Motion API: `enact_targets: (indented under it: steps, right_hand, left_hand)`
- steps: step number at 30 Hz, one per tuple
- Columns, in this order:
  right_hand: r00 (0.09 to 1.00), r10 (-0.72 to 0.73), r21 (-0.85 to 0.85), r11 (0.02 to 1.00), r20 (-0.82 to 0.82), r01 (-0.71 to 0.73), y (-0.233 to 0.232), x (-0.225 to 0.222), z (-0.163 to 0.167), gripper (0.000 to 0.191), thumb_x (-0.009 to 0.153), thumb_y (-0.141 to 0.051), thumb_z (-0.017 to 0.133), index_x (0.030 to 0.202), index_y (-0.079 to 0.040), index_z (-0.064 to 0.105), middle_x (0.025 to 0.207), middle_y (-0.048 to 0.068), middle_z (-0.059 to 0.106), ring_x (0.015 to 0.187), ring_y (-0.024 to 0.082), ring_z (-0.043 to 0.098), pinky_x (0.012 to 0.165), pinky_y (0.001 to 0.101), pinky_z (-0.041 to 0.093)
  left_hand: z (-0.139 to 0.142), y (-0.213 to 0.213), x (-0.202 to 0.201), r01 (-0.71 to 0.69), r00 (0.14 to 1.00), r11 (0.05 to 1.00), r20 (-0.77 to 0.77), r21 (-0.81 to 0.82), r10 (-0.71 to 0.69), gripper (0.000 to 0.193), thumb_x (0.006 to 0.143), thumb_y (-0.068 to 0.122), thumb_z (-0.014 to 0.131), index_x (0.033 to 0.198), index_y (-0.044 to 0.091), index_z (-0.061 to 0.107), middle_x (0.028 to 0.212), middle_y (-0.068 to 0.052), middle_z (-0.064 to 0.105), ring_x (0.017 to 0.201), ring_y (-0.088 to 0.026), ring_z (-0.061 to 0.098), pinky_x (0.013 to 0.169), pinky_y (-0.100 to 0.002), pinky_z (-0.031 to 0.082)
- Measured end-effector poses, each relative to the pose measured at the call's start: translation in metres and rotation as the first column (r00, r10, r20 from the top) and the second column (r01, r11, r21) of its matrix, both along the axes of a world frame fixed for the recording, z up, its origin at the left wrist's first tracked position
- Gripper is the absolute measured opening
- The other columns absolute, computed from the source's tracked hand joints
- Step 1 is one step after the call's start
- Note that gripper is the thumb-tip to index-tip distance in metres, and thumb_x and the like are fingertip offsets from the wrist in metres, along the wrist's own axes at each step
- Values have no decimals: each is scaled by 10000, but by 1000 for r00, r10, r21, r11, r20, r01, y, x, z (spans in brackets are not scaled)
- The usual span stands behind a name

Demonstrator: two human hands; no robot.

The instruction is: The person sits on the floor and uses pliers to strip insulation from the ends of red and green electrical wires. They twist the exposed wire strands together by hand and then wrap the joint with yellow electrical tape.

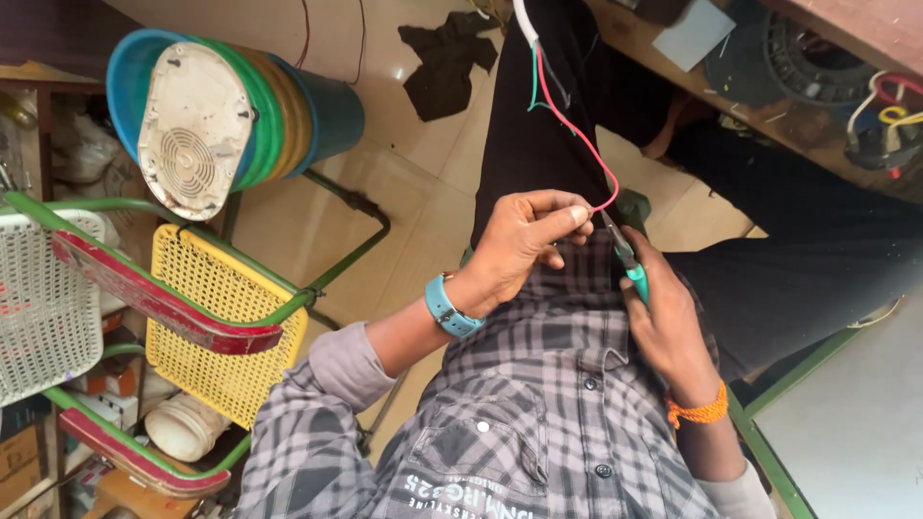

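Observation:
My left hand [524, 245], with a blue watch on its wrist, pinches the free end of a thin red wire [588, 144] between thumb and forefinger. The red wire runs up over my dark trousers to a white cable [525, 21], beside a green wire [533, 82]. My right hand [663, 322], an orange thread band at its wrist, grips small pliers with teal handles [630, 267]. The pliers' dark tip points at the red wire's end, right next to my left fingertips. Whether the jaws touch the wire cannot be told.
A yellow mesh chair [216, 317] and a white mesh chair [43, 298] on green frames stand at left. Stacked coloured tubs [288, 111] hold a white round appliance base [192, 130]. A dark cloth [447, 58] lies on the tiled floor. A wooden bench with wires [880, 120] is at top right.

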State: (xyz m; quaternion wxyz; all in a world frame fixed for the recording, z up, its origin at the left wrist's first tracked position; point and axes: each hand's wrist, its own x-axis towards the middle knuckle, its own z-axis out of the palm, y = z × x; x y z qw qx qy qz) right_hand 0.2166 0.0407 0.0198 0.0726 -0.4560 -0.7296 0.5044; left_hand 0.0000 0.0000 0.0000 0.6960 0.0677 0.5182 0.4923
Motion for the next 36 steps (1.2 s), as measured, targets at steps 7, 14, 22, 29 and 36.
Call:
enact_targets:
  steps: [7, 14, 22, 29, 36]
  right_hand:
    - [997, 75, 141, 987, -5, -74, -33, -4, -20, 550, 906, 74, 566, 1445, 9, 478, 1322, 264, 591, 1236, 432, 583, 1020, 474, 474]
    - [997, 40, 292, 955, 65, -57, -38, -18, -11, 550, 861, 109, 576, 1398, 11, 512, 1262, 248, 605, 1161, 440, 588, 970, 492, 494]
    - [992, -12, 304, 952, 127, -27, -43, -42, 1, 545, 862, 105, 576, 1395, 2, 529, 1188, 234, 614, 1072, 429, 609, 893, 497, 513]
    - [987, 4, 288, 956, 159, -50, -59, -63, -4, 517, 870, 84, 571, 1377, -4, 520, 1180, 245, 610, 1047, 428, 613, 857, 496, 514]
    - [978, 26, 314, 945, 206, -92, -75, -73, 9, 563, 844, 57, 594, 1397, 7, 499, 1104, 217, 616, 986, 410, 624, 829, 499, 515]
  left_hand:
    - [-25, -47, 19, -42, 999, 999, -25, 2, 42, 247, 971, 219, 703, 1102, 12, 736, 938, -32, 740, 856, -81, 688, 601, -211, 552]
    - [-17, -50, 15, -63, 996, 998, -72, -22, 61, 249, 986, 219, 698, 1094, -2, 737, 936, -41, 739, 841, -85, 687, 601, -215, 551]
    - [-8, -51, -8, -68, 995, 997, -75, -29, 66, 242, 982, 220, 684, 1081, 5, 733, 940, -40, 737, 837, -92, 697, 608, -218, 549]
    - [-13, -65, -31, -59, 997, 997, -47, -47, 57, 230, 984, 233, 685, 1065, 24, 738, 935, -23, 732, 837, -91, 691, 601, -208, 520]
    - [-1, -78, -45, -42, 998, 998, -46, -53, 39, 222, 986, 235, 690, 1057, 31, 740, 924, -19, 729, 843, -94, 689, 595, -203, 517]
